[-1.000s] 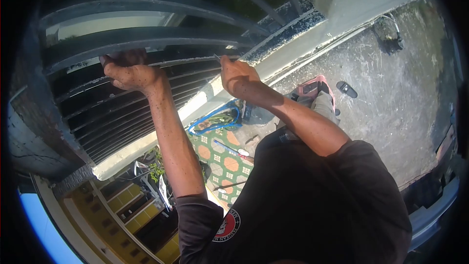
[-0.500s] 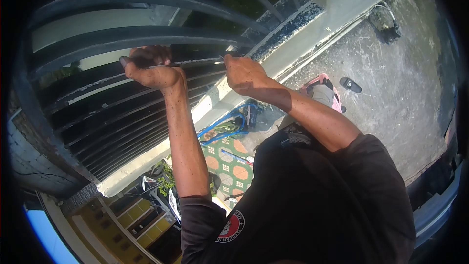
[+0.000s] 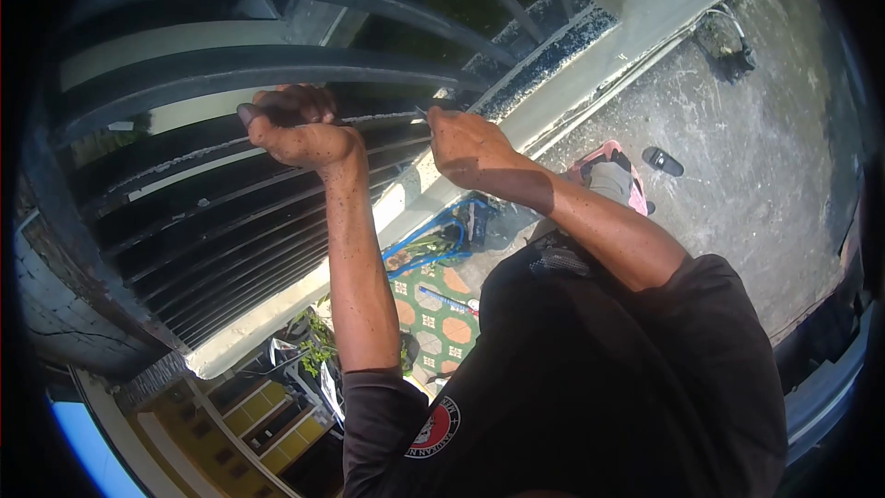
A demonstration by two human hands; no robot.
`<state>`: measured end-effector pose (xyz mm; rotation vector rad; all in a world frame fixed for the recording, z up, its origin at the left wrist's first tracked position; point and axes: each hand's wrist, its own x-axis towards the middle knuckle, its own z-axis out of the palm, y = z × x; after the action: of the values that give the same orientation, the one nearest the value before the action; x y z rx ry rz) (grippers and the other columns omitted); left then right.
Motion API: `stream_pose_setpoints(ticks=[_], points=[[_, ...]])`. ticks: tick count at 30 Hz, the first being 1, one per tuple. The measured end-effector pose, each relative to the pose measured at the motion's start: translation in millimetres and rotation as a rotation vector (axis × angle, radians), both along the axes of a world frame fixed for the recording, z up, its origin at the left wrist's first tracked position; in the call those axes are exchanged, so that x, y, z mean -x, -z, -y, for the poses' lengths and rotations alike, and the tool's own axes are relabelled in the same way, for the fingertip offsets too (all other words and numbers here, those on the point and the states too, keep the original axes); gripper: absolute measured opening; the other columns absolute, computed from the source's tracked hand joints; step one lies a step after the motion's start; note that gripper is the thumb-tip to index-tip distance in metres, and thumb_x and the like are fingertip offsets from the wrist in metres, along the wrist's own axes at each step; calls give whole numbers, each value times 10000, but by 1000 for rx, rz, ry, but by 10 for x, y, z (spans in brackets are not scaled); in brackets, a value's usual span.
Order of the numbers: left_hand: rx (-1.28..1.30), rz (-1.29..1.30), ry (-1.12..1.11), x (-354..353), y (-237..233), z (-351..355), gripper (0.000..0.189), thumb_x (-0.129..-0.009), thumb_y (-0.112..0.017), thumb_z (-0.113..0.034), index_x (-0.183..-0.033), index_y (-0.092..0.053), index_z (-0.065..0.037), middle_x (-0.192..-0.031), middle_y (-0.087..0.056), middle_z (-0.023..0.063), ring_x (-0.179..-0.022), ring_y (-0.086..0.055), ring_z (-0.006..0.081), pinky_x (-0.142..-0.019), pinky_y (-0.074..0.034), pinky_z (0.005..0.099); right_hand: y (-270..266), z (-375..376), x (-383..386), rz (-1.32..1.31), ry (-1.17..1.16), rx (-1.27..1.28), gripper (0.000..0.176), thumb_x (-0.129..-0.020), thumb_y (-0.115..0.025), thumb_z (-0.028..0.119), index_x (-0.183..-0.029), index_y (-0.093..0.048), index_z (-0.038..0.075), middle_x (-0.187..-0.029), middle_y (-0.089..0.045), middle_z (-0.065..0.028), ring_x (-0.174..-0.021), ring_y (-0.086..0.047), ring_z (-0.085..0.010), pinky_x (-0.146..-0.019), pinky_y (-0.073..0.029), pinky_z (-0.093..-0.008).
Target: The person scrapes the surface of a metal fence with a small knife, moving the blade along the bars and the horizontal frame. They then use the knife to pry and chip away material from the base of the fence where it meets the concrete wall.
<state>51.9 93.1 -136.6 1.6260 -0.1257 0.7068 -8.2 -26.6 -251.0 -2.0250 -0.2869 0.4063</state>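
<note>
A dark metal railing (image 3: 267,63) with long bars fills the upper left of the head view. One bar (image 3: 380,117) has a rough, pale, flaking edge. My left hand (image 3: 300,136) is closed around this bar, with the fingers curled on its far side and the thumb pointing left. Farther right along the same bar, my right hand (image 3: 472,146) is closed in a pinch. A small, thin, light-coloured piece (image 3: 419,116) sticks out from its fingertips toward the bar; its kind does not show.
A pale concrete ledge (image 3: 263,318) borders the railing. Below are a blue hose (image 3: 433,221), patterned tiles (image 3: 429,323) and plants. On the grey concrete floor (image 3: 737,184) lie a black sandal (image 3: 663,161) and a dark bag-like thing (image 3: 728,41). A pink item (image 3: 638,192) shows near my leg.
The view has shifted slightly, so both hands sit a little farther right in it. The left hand keeps its hold on the bar, and the right hand stays pinched beside it.
</note>
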Motion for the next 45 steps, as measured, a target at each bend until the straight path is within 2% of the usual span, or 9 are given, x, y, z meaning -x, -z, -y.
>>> stream_pose_setpoints(ticks=[11,15,19,23,29,32,35,40,45], points=[[18,-67,-53,44,2,27,509,-931,-308,-574,-747,-392,-107,-566,-388,13,-446,-352,100,-422,-332,235,-69,-28,8,-44,33,49,242,-907,-444,115,-1049,-530,-61,-831,-658,-278,-845,-656,-434,-767,-512,-519],[-31,-21,-39,49,-11,41,525,-940,-305,-566,-726,-376,-92,-520,-341,11,-431,-349,111,-430,-345,237,629,-196,-26,14,113,108,235,-887,-429,85,-1039,-524,-67,-776,-638,-296,-799,-642,-464,-751,-495,-542],[-37,10,-47,16,24,4,493,-938,-312,-526,-708,-375,-94,-520,-336,10,-431,-348,114,-434,-356,250,114,-99,100,19,85,55,240,-885,-447,94,-1042,-528,-67,-778,-640,-297,-806,-646,-457,-772,-502,-539],[24,-23,-68,49,2,46,457,-928,-324,-494,-698,-371,-102,-532,-346,11,-437,-338,117,-444,-365,256,737,-202,-26,-19,95,139,244,-888,-453,107,-1040,-525,-70,-766,-638,-295,-802,-643,-461,-775,-501,-536],[28,-28,146,5,253,-70,397,-881,-374,-465,-691,-363,-116,-538,-340,12,-443,-315,106,-425,-300,244,643,-118,-4,9,24,125,251,-886,-462,114,-1055,-545,-53,-831,-650,-299,-862,-647,-451,-784,-504,-534],[55,-64,69,2,321,-54,397,-881,-371,-467,-701,-381,-113,-540,-349,4,-431,-316,97,-409,-287,235,703,-73,25,-48,71,81,251,-877,-469,108,-1053,-554,-50,-860,-652,-302,-881,-648,-447,-785,-507,-531],[-11,-62,44,50,294,-38,454,-884,-378,-537,-733,-438,-113,-536,-357,-6,-420,-337,82,-385,-293,226,1048,-146,-32,-139,68,129,251,-878,-462,106,-1056,-541,-52,-839,-648,-300,-853,-643,-456,-782,-502,-528],[-53,-22,54,0,354,-53,542,-876,-402,-651,-797,-487,-121,-535,-371,-13,-406,-346,68,-371,-306,209,540,-30,28,-107,51,-33,278,-879,-444,93,-1093,-549,-50,-865,-662,-287,-858,-653,-443,-775,-518,-514],[-68,-33,35,0,325,-20,606,-849,-413,-716,-821,-499,-117,-544,-373,-22,-398,-346,62,-368,-317,202,788,-34,-188,-129,-67,97,295,-855,-427,67,-1078,-563,-69,-894,-647,-326,-906,-651,-447,-817,-512,-508]])
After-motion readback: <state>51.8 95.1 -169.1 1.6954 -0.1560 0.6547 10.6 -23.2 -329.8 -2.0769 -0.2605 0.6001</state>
